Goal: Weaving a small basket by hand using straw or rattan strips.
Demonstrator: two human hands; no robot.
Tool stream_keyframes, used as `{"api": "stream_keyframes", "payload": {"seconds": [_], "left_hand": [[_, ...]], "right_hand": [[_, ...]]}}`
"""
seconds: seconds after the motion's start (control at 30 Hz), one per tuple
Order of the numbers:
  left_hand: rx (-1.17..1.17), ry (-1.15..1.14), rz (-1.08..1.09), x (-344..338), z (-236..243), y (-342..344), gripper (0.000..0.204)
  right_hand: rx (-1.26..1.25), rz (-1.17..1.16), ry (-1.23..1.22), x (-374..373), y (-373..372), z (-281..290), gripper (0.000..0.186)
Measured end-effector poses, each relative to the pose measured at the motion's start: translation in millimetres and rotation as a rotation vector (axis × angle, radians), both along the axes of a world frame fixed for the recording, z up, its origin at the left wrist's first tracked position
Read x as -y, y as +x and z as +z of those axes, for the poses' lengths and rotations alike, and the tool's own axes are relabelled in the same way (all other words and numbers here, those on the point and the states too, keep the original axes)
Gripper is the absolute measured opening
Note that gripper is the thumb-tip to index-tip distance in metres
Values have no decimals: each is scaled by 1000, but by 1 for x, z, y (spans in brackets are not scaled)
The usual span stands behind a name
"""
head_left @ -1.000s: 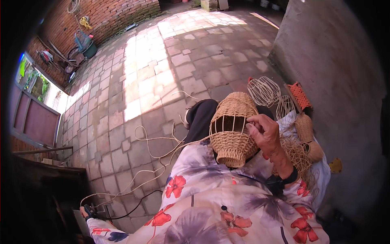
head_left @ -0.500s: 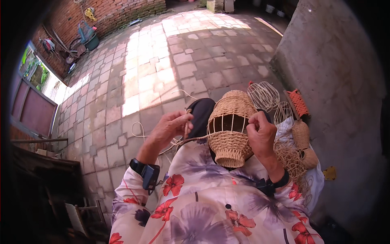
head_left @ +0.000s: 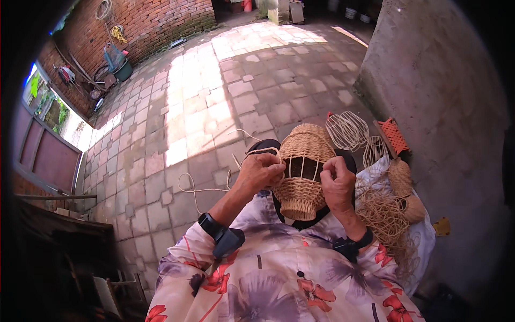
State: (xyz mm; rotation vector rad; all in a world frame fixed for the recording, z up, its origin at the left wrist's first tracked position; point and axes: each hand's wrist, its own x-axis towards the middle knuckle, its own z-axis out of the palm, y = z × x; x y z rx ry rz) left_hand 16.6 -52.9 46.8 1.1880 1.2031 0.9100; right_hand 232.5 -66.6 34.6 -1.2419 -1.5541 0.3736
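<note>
A tan woven basket [head_left: 302, 192], shaped like a lantern, lies across my lap with its narrow collar toward me. Between its two woven bands runs an open gap crossed by several bare pale stakes [head_left: 303, 167]. My left hand [head_left: 259, 174] is closed in a pinch on a twisted straw cord [head_left: 264, 151] at the left edge of the gap. The cord loops above these fingers and its loose ends trail off to the left. At the gap's right edge my right hand [head_left: 339, 183] grips the basket with curled fingers; its fingertips are partly hidden.
To my right lie wire-like open frames [head_left: 348, 130], an orange woven piece [head_left: 394, 136], small woven baskets [head_left: 399, 177] and a heap of loose cord [head_left: 382, 209] on white cloth. A concrete wall [head_left: 434, 107] rises beyond. Paving [head_left: 139, 177] stretches ahead and left.
My left hand has moved right, from beside the basket to the left edge of its gap, bringing the cord along. My right hand stays at the basket's right side.
</note>
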Motion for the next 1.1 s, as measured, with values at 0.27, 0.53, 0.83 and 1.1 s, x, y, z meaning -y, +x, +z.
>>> {"api": "stream_keyframes", "payload": {"seconds": [0.27,0.53,0.83,1.1], "left_hand": [[-647,421,95,4,-1,17,16],[-587,397,159,6,-16,23,27],[19,65,91,2,-30,-46,17],[278,-159,116,14,-11,-95,13]], "right_hand": [[227,-6,88,0,2,13,15],[604,167,3,-8,-34,42,15],[415,143,-80,-4,-24,44,16],[133,34,-142,0,14,30,16]]}}
